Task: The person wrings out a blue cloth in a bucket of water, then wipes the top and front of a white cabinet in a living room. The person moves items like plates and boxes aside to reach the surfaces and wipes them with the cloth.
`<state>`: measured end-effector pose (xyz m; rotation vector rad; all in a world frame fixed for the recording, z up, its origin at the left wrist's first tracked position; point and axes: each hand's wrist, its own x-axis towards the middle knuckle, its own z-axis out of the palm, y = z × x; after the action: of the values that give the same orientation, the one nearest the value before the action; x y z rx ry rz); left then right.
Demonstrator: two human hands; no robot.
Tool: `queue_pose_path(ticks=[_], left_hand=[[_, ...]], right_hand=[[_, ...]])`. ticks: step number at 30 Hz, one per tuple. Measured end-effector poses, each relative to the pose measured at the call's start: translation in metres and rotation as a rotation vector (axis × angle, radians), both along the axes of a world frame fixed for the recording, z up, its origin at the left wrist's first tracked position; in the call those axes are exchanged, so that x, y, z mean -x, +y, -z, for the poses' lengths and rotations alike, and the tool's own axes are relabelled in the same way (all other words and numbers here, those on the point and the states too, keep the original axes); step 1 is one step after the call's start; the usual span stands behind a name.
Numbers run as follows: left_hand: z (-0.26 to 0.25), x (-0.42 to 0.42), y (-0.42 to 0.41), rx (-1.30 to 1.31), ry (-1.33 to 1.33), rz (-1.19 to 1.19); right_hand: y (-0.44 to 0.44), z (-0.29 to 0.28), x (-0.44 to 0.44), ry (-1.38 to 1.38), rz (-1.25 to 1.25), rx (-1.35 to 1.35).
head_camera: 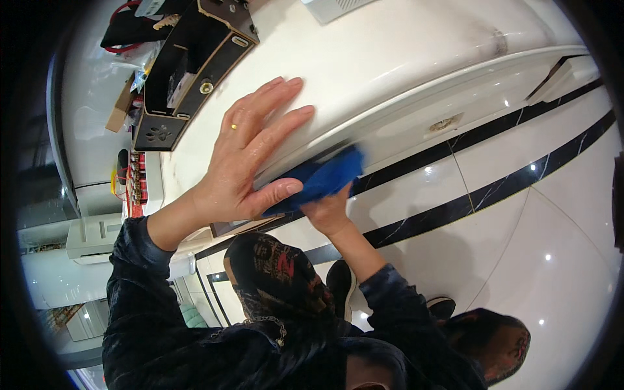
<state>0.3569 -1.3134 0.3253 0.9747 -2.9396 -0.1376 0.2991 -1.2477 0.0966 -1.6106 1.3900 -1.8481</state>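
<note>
My left hand, wearing a gold-coloured ring, rests with spread fingers on the white, glossy top of a cabinet, near its front edge. It looks wet. Below that edge, my right hand holds a blue cloth against the cabinet's front face. The cloth is slightly blurred and covers most of my right fingers. The thumb of my left hand overlaps the cloth in the picture; whether they touch I cannot tell. An ornate round knob sits on the cabinet front, right of the cloth.
A dark organizer with small drawers stands at the upper left on the cabinet top, beside a cardboard box. A light-coloured device lies at the top. Several small bottles in a red tray are at the left. Tiled floor lies below.
</note>
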Motion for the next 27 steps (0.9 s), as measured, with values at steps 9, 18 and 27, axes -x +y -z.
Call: queue_pose_path(ticks=[9, 18, 27], left_hand=[[0.005, 0.008, -0.006, 0.003, 0.015, 0.053], [-0.003, -0.007, -0.01, -0.033, -0.089, 0.107], [0.004, -0.017, -0.016, 0.024, -0.085, 0.132]], right_hand=[[0.009, 0.197, 0.125, 1.004, -0.312, -0.368], [-0.005, -0.037, 0.048, 0.403, -0.376, 0.626], [-0.002, 0.127, 0.005, 0.628, -0.676, 0.19]])
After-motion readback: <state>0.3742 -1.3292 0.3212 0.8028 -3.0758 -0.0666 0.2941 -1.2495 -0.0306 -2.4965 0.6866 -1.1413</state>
